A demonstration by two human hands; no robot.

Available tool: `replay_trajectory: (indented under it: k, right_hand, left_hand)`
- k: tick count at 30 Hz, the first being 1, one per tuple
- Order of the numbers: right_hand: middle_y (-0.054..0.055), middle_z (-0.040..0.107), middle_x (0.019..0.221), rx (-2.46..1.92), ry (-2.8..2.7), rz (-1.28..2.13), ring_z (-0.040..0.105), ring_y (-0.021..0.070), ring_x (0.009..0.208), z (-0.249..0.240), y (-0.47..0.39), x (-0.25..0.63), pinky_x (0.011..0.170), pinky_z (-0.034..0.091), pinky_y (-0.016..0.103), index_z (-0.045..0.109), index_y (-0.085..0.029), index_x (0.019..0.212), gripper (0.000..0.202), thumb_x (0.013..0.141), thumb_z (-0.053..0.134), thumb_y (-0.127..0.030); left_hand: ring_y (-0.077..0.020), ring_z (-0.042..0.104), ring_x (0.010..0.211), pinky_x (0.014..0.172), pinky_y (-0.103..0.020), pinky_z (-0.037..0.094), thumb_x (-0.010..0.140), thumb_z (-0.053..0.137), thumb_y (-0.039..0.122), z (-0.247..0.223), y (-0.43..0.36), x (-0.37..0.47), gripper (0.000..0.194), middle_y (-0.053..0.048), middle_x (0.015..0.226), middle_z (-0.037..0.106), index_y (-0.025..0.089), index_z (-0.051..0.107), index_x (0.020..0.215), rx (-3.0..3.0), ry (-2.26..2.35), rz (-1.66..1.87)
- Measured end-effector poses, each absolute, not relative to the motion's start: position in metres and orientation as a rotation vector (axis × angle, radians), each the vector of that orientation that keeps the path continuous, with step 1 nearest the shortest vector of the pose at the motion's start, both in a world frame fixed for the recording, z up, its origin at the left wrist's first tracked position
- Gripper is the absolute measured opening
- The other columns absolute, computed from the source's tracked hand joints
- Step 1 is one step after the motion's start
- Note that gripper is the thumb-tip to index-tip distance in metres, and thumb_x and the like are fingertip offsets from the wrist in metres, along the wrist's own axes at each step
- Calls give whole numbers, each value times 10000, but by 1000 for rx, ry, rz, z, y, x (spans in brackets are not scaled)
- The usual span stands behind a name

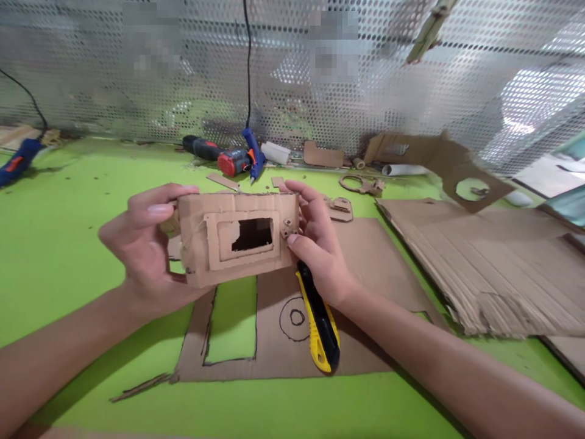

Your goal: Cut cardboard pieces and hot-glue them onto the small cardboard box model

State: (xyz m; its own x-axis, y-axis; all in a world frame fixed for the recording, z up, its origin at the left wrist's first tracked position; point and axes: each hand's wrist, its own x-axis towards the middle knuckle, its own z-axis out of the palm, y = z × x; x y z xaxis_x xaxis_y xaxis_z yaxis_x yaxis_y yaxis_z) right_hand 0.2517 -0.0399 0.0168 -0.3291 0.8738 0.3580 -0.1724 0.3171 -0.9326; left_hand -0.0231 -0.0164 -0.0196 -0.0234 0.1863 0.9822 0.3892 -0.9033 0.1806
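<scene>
A small cardboard box (196, 225) with a framed rectangular opening is held up between both hands, its front turned to me. My left hand (146, 244) grips its left end, fingers over the top edge and thumb side below. On the right end my right hand (320, 244) is closed, the thumb pressed beside a small knobbed cardboard piece (287, 228). Beneath the right hand a yellow and black utility knife (320, 323) lies on a flat cardboard sheet (274, 360). That sheet has a rectangular cut-out and drawn circles.
Along the back of the green table (68, 213) lie a cordless drill (219, 155), a blue glue gun (253, 155) and cardboard scraps. Another glue gun (21, 161) is at far left. Cardboard sheets (484, 262) cover the right side. A perforated metal screen (205, 73) stands behind.
</scene>
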Motion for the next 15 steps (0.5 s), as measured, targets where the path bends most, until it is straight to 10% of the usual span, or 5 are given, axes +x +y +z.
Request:
replay_trajectory:
  k: [4, 15]
  right_hand:
    - [15, 533, 1585, -700, -1454, 1308, 573, 280, 1349, 22, -41, 248, 1105, 529, 504, 485, -339, 1421, 719, 733, 560, -142]
    - [8, 577, 1520, -695, -1398, 1378, 571, 269, 1336, 26, -43, 246, 1113, 511, 506, 497, -363, 1413, 723, 737, 571, -119]
  left_hand:
    - [-224, 722, 1121, 648, -351, 666, 408, 1076, 545, -8, -17, -16, 1312, -52, 1449, 653, 325, 451, 1542, -2167, -400, -1730]
    - [-244, 712, 1165, 759, -414, 654, 489, 1069, 522, -9, -29, -12, 1111, -18, 1435, 634, 377, 469, 1413, -2196, -545, -1809]
